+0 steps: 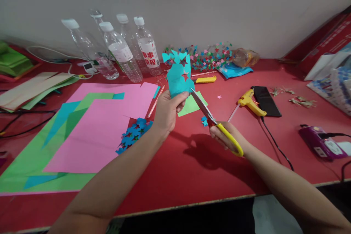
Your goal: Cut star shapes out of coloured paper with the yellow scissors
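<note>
My left hand (168,111) pinches the lower edge of a turquoise paper sheet (177,80) and holds it up above the table. Star-shaped holes and a ragged top edge show in the paper. Around the handles of scissors with yellow grips (231,140), my right hand (223,135) is closed. The scissor blades point up and left, with the tips at the paper's lower right edge. Beneath the blades, small blue paper stars (204,121) lie on the table. Blue star-punched paper scraps (134,133) lie beside my left forearm.
Pink (93,135) and green sheets cover the left side. Plastic bottles (148,49) stand by the wall, near many coloured stars (211,56). A yellow cutter (205,80), yellow glue gun (251,102), black phone (267,100) and purple power socket (320,142) lie to the right.
</note>
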Tool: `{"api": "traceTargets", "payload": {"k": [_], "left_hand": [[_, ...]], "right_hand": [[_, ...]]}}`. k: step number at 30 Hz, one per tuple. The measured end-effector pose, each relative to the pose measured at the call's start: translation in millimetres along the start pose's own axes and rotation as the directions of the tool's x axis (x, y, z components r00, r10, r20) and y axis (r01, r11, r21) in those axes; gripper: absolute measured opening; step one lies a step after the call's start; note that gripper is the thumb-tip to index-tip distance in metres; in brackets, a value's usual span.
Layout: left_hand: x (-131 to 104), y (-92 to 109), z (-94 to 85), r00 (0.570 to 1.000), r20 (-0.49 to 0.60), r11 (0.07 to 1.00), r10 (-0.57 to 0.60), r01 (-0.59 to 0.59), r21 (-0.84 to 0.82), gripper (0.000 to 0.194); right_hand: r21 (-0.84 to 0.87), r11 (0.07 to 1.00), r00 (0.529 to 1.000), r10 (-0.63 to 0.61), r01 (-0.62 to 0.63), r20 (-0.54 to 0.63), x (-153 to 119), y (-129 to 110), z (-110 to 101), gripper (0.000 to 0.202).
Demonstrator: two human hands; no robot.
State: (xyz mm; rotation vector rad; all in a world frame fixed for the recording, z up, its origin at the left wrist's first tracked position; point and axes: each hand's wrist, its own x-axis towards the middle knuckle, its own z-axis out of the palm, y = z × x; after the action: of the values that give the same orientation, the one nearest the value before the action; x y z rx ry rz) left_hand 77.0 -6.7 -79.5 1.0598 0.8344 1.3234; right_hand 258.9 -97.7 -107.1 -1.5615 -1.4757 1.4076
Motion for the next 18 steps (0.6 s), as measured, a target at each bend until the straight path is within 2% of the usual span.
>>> {"api": "traceTargets", "payload": {"k": [3, 7, 12, 18], "left_hand": [[3, 4, -4.2, 0.999, -0.006, 0.994, 0.039, -0.038, 0.100, 0.025], [7, 10, -9.7, 0.999, 0.054, 0.977, 0.001, -0.012, 0.213, 0.026], [10, 16, -12.2, 0.996, 0.080, 0.963, -0.027, 0.005, 0.268, 0.028], [12, 21, -14.9, 0.992, 0.107, 0.956, -0.061, 0.027, 0.292, 0.027]], "right_hand": [[-0.020, 1.000, 1.000, -0.011, 0.011, 0.018, 2, 2, -2, 0.048], [-0.054, 0.998, 0.999, -0.023, 0.024, 0.034, 3, 6, -5, 0.050], [-0.066, 0.996, 0.997, -0.063, 0.067, 0.054, 3, 6, -6, 0.051], [-0.075, 0.997, 0.998, -0.030, 0.034, 0.047, 2, 4, -5, 0.049]]}}
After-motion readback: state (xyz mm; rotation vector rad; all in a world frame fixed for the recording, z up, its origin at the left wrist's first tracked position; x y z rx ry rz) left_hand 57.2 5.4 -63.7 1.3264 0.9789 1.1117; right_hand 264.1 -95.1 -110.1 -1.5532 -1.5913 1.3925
